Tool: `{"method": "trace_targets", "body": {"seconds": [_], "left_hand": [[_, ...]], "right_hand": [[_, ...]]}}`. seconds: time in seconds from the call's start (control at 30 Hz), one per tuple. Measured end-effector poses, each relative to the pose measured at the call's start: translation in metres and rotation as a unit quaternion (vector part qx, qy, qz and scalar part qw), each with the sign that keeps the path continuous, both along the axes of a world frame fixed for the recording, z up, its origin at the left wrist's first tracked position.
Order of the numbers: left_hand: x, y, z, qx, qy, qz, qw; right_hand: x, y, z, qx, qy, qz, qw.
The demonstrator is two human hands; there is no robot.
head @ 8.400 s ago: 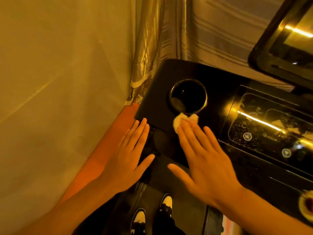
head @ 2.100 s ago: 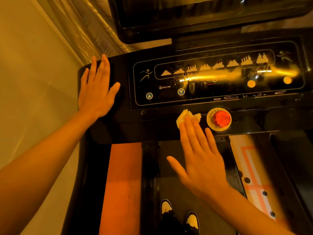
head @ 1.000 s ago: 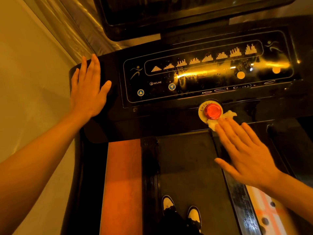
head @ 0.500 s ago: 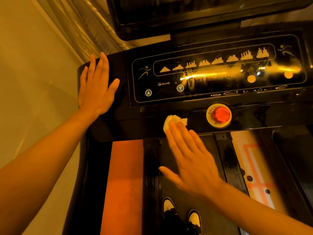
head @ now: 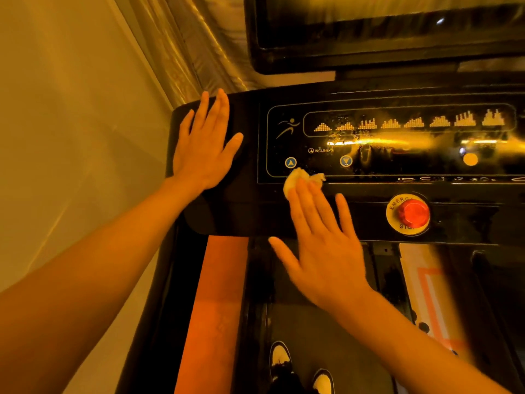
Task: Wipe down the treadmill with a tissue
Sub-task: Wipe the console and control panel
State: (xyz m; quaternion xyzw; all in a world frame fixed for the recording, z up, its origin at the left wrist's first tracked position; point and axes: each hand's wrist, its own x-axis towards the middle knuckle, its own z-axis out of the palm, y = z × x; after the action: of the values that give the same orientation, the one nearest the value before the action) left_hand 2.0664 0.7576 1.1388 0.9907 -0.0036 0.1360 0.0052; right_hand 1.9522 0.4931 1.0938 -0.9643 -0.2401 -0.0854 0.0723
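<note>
The black treadmill console fills the middle of the head view, with a glossy control panel showing program icons and incline arrows. A crumpled white tissue lies at the panel's lower left edge, just below the up-arrow button. My right hand presses it flat with straight fingers; most of the tissue is hidden under the fingertips. My left hand rests flat and open on the console's left end, over the spot where the cup holder was.
A red emergency stop button sits right of my right hand. A dark screen stands above the panel. A wall and curtain close in on the left. Below are the belt, an orange side rail and my shoes.
My right hand has slid the tissue up and left, from the ledge beside the stop button to the panel's lower left edge. The left hand has stayed in place.
</note>
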Motion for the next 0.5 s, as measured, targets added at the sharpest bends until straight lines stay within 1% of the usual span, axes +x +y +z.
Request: {"method": "trace_targets", "body": {"seconds": [0.1, 0.17, 0.23, 0.3, 0.37, 0.43, 0.5], "left_hand": [[0.0, 0.0, 0.0, 0.004, -0.001, 0.003, 1.0], [0.0, 0.0, -0.001, 0.005, -0.004, 0.001, 1.0], [0.0, 0.001, -0.001, 0.005, -0.003, -0.003, 1.0], [-0.001, 0.002, -0.002, 0.016, -0.004, -0.004, 1.0], [0.0, 0.004, -0.002, 0.027, -0.006, -0.006, 1.0], [0.0, 0.005, -0.002, 0.033, -0.003, -0.007, 0.999], [0.0, 0.004, -0.003, 0.035, -0.004, -0.01, 0.999]], "right_hand": [[-0.003, -0.031, 0.004, 0.009, -0.002, -0.083, 0.997], [-0.005, -0.022, 0.006, 0.036, 0.008, -0.119, 0.992], [-0.004, 0.01, 0.006, 0.045, 0.012, -0.097, 0.994], [-0.001, 0.05, 0.005, 0.041, 0.003, -0.032, 0.999], [0.004, 0.081, 0.005, 0.033, 0.01, 0.004, 0.999], [0.008, 0.087, 0.006, 0.015, 0.015, 0.015, 1.0], [0.01, 0.064, 0.008, 0.004, 0.01, 0.008, 1.0]]}}
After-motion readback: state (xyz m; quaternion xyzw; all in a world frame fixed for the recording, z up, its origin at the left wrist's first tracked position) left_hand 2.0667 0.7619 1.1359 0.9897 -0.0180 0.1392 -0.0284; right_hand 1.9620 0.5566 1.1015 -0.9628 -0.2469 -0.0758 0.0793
